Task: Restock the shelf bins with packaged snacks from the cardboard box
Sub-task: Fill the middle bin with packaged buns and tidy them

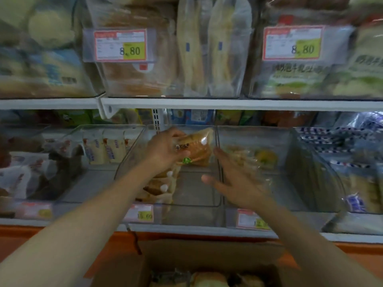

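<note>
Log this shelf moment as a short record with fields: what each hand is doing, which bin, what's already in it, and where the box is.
left hand: grips a clear-wrapped bread packet, held over the middle bin
right hand: open, fingers spread, empty, beside the packet at the bin's right wall
middle bin: clear plastic, lower shelf, mostly bare
bin contents: a few similar packets stacked at its left side
cardboard box: open, below the shelf, packets inside
image quality: blurred, labels unreadable
</note>
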Available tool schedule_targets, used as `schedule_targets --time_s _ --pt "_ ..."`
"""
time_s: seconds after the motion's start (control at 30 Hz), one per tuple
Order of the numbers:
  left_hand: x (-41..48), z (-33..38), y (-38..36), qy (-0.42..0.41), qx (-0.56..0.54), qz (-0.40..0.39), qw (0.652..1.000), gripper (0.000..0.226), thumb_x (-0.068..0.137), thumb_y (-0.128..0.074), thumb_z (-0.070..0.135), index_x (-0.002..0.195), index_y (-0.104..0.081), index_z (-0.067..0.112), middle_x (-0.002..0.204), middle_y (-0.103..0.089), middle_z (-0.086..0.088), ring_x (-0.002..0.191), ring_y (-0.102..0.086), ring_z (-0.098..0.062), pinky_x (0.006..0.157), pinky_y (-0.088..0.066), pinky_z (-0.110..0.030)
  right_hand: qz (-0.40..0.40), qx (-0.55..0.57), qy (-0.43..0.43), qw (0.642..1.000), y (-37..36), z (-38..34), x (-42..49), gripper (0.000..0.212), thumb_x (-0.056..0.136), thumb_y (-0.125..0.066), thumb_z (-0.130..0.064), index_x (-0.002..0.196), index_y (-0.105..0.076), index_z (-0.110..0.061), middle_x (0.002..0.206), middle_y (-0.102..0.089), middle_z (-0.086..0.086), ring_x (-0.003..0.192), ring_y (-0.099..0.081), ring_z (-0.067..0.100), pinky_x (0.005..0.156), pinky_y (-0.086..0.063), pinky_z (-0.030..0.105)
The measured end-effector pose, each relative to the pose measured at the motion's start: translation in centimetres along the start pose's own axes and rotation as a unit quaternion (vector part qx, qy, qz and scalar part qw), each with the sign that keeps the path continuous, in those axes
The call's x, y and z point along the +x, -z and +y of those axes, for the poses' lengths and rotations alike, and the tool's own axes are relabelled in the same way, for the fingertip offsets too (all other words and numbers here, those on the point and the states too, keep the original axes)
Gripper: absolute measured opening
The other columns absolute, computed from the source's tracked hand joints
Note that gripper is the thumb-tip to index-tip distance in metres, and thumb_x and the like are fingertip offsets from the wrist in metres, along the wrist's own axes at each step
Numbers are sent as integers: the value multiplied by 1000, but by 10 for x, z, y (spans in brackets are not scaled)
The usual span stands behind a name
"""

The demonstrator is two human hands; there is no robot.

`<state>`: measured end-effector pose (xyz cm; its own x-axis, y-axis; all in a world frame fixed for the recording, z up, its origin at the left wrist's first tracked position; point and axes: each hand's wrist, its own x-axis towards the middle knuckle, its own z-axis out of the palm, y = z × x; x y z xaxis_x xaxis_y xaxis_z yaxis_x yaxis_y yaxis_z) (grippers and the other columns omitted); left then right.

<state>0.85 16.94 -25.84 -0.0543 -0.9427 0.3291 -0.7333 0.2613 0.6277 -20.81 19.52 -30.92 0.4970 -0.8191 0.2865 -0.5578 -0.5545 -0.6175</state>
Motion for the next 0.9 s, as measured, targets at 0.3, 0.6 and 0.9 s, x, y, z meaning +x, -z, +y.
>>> schedule_targets --time_s 0.3,0.6,0.9 --pt "64 -47 -43 -75 104 -105 986 37 71 -82 32 95 -56 25 96 -62 9 87 -56 -11 61 -37 -24 53 -38 -21 998 -22 5 -4 85 85 -51 -61 151 -1 -40 159 7 -20 139 4 -12 108 -13 14" --pt "90 -77 -78 -108 291 -95 946 43 69 -77 51 109 -67 36 104 -52 -6 103 -48 -30 77 -37 -35 82 -87 -29 992 -23 -1 -4 69 86 -45 -64 142 -10 -47 160 -3 -17 146 -11 1 110 -22 19" --pt "52 -32 -40 -101 213 -121 964 52 87 -57 47 132 -52 22 134 -45 -15 124 -38 -35 96 -38 -40 98 -133 -71 984 -20 -16 -8 71 91 -54 -46 149 -27 -17 160 -18 -1 146 -19 13 118 -25 38"
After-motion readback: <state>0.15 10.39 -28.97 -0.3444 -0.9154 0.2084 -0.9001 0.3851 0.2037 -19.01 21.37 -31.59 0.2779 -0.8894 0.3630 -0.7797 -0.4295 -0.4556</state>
